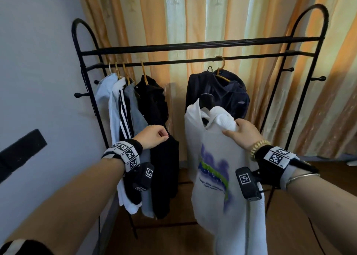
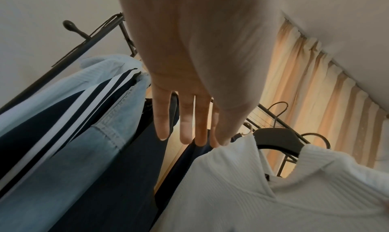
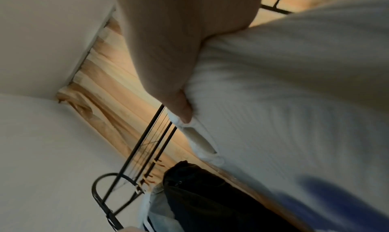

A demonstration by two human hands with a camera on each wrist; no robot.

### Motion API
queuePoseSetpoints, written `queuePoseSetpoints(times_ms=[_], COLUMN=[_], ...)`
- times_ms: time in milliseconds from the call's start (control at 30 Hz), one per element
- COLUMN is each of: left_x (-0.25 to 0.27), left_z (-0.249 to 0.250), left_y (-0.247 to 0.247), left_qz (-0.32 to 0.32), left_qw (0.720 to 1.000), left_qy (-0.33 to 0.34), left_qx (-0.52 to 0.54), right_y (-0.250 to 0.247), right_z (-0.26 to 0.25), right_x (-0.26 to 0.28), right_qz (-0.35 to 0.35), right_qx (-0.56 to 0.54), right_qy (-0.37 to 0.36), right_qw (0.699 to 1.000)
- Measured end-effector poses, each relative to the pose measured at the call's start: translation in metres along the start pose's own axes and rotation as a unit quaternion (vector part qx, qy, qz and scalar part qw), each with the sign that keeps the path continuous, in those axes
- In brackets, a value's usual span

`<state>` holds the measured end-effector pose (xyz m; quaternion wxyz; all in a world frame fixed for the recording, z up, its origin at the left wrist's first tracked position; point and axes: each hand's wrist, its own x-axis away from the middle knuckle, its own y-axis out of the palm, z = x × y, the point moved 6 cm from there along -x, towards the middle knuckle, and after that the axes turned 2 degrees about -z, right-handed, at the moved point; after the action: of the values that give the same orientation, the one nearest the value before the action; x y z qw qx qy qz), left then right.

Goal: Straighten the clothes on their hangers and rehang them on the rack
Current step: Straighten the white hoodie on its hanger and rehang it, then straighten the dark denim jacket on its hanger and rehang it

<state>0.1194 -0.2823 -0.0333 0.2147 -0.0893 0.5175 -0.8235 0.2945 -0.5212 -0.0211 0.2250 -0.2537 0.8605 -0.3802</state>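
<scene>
1. Black metal clothes rack [image 1: 193, 46] stands before striped orange-cream curtains [image 1: 222, 15]; pale wall [image 1: 34, 71] at 9 o'clock, wood floor [image 1: 173, 241] below.
2. On the rail, at 10 o'clock: white, striped, grey and black garments [image 1: 135, 107] hang bunched together. At 1 o'clock: a dark jacket [image 1: 222, 92] on a wooden hanger [image 1: 221, 69].
3. White printed T-shirt [image 1: 214, 167] on a black hanger [image 1: 206, 101], off the rail, held in front of the jacket.
4. Right hand [image 1: 243, 135] pinches bunched shoulder fabric of the T-shirt.
5. Left hand [image 1: 152, 136] beside the black garment: loosely curled in the head view, fingers [image 2: 185, 119] straight in the left wrist view; holds nothing.
</scene>
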Motion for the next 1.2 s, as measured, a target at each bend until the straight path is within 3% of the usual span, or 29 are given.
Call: queuePoseSetpoints(times_ms=[133,300,467,767,933,1200], left_x=[-0.042,-0.103,-0.144,-0.201,-0.211,-0.21], left_z=[-0.022,-0.064,-0.08,-0.108,-0.127,-0.142], left_y=[-0.02,-0.045,-0.072,-0.063,-0.06,-0.059], left_qz=[0.014,0.049,0.128,0.068,0.055,0.047], left_qw=[0.998,0.99,0.988,0.991,0.994,0.996], left_qy=[0.027,-0.003,-0.03,-0.098,-0.081,-0.065], left_qx=[-0.046,-0.136,-0.087,-0.059,-0.039,-0.043], right_y=[0.021,0.055,0.08,0.108,0.125,0.177], right_z=[-0.023,-0.037,-0.069,-0.101,-0.111,-0.116], right_x=[-0.051,-0.105,-0.153,-0.212,-0.232,-0.243], right_qz=[0.02,0.038,0.045,0.029,0.019,-0.076], right_qx=[0.015,0.032,0.078,0.128,0.13,0.059], right_qy=[-0.015,-0.008,-0.06,-0.093,-0.086,-0.103], right_qw=[1.0,0.999,0.994,0.987,0.988,0.99])
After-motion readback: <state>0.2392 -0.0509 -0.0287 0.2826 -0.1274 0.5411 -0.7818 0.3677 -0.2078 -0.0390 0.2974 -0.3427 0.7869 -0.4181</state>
